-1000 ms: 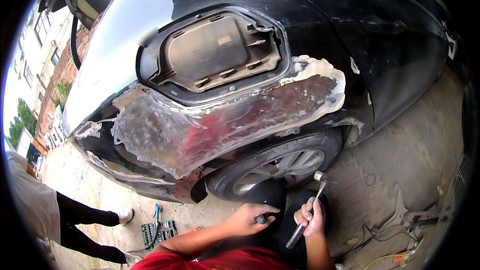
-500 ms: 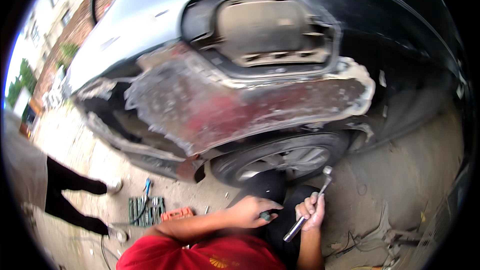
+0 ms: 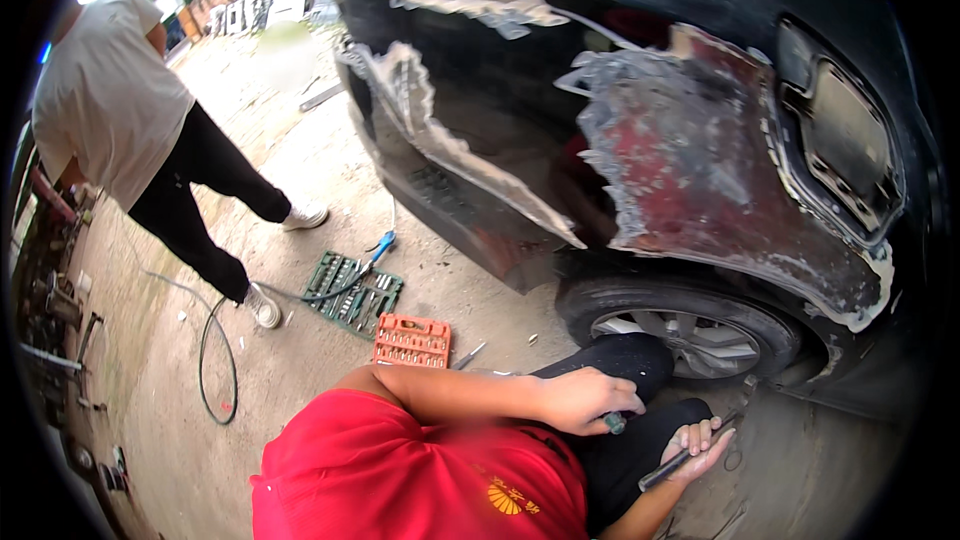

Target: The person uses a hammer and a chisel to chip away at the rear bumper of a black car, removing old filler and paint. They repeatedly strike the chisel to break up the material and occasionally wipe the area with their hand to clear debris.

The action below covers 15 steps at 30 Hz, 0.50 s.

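Observation:
My left hand (image 3: 590,400) is closed around a small dark green handle (image 3: 614,423), with most of it hidden in the fingers. It rests over my black-trousered knees. In my right hand (image 3: 697,445) is a long metal ratchet wrench (image 3: 664,473), gripped mid-shaft and slanting up toward the wheel; its far end is hard to make out. Just beyond both hands is the car wheel (image 3: 690,335). Above it, the dark car's side panel (image 3: 690,150) has torn, ragged edges, with bare, reddish and grey patches.
An open green socket case (image 3: 352,295) and an orange bit case (image 3: 412,340) lie on the ground at left. A blue air gun (image 3: 383,245) rests by the green case, its hose (image 3: 235,370) looping across the ground. Another person (image 3: 130,110) stands at far left. A thin pointed tool (image 3: 468,356) lies nearby.
The view has swung left, so the car sits farther right and the tool cases and other person show more fully. Both hands still hold the same things.

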### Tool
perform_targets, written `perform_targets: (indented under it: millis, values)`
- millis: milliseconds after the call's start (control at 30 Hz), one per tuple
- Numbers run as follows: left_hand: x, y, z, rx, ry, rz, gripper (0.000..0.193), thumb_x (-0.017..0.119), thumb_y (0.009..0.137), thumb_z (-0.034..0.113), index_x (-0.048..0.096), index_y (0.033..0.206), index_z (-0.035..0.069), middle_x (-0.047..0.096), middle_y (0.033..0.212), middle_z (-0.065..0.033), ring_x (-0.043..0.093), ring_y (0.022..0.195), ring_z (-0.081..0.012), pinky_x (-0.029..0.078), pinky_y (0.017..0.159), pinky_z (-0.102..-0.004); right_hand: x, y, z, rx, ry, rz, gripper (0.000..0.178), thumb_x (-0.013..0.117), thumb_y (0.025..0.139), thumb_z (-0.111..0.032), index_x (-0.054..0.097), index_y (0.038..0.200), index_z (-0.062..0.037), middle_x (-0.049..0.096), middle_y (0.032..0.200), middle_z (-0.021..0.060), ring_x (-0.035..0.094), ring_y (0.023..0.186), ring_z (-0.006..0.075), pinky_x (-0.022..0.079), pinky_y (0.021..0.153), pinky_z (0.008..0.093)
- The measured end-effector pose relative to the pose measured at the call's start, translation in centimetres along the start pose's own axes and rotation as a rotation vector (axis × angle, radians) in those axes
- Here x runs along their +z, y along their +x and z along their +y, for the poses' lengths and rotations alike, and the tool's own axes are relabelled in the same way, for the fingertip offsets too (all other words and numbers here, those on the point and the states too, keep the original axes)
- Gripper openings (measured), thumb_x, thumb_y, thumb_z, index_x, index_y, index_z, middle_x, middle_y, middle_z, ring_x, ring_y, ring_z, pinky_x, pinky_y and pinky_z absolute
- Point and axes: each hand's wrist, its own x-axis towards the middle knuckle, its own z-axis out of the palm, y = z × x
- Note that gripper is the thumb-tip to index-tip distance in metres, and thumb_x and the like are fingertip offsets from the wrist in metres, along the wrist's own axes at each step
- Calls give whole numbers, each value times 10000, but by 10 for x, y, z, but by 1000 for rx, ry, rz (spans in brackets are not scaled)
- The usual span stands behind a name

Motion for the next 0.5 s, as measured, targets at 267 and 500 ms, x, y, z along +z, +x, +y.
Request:
perform_targets:
  millis: [267, 500]
  values:
    - [-85, -65, -7, -266, 273, 540, 836, 628, 832, 11, 332, 1610, 84, 682, 915, -166, 701, 857, -377, 559, 781, -441, 12, -9, 14, -35, -110, 42, 353, 504, 1113, -397, 563, 1065, -52, 450, 662, -46, 397, 507, 49, 405, 530, 231]
    - [-151, -113, -42, -435, 203, 982, 893, 609, 940, 41, 73, 1653, 7, 590, 805, -117, 610, 733, -272, 510, 768, -382, 14, -21, 9, -32, -171, 31, 354, 510, 1110, -387, 569, 1070, -40, 463, 659, -42, 403, 519, 52, 411, 538, 236]
